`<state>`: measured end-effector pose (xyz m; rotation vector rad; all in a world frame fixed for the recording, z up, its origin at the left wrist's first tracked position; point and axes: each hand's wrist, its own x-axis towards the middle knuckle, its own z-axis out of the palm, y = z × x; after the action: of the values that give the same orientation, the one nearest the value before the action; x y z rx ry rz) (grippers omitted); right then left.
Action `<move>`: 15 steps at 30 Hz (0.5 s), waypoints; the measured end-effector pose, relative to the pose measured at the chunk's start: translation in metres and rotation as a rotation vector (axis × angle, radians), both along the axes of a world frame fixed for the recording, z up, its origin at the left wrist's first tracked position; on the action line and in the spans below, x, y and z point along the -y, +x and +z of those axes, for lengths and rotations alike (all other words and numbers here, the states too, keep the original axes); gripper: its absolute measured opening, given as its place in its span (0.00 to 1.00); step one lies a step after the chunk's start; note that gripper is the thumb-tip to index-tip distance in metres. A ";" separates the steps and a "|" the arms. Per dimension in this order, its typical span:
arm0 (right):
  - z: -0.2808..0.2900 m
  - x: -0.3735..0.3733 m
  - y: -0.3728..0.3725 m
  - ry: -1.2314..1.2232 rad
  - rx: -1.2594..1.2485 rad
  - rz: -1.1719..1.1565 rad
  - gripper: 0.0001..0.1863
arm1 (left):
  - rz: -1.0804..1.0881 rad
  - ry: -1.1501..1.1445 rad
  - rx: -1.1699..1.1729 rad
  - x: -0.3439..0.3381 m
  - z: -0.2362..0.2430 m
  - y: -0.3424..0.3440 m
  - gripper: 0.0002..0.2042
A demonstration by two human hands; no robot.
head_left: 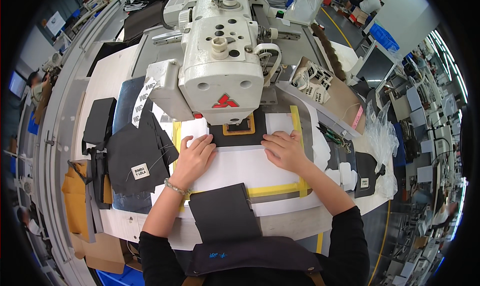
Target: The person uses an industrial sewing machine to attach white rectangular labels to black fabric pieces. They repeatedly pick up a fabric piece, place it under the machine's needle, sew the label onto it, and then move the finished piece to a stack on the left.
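Observation:
A black fabric piece (240,138) lies on the white sheet under the head of a white industrial sewing machine (220,76). A brass-coloured rectangular frame (239,127) sits on the fabric below the machine head. My left hand (194,158) rests flat with fingers stretched along the fabric's left edge. At the right edge, my right hand (283,148) lies with its fingers extended, fingertips touching the cloth. Neither hand grips anything. A loose dark fabric panel (225,211) lies close in front of my body.
Dark cut pieces (135,156), one with a cream label (140,171), are stacked at left. Yellow tape (270,189) borders the white sheet. On the right are a cardboard tray (330,106) of labels, thread snips (332,137), a labelled dark piece (365,173) and a clear plastic bag (382,146).

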<state>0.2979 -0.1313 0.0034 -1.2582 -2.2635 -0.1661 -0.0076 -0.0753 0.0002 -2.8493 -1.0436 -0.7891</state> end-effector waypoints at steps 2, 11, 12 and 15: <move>0.000 0.000 0.000 0.003 0.002 0.001 0.12 | -0.010 0.007 0.013 0.000 -0.001 -0.001 0.09; 0.005 0.000 -0.001 -0.046 0.026 -0.022 0.12 | -0.031 -0.007 0.070 0.000 0.000 -0.001 0.07; 0.004 0.000 -0.001 -0.046 0.021 -0.027 0.12 | -0.032 -0.009 0.070 0.000 0.001 0.000 0.07; 0.001 0.000 0.000 -0.030 0.028 -0.027 0.12 | -0.029 -0.004 0.054 0.000 -0.001 0.000 0.06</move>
<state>0.2979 -0.1316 0.0043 -1.3097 -2.2810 -0.1610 -0.0078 -0.0749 -0.0003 -2.8674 -1.0134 -0.8724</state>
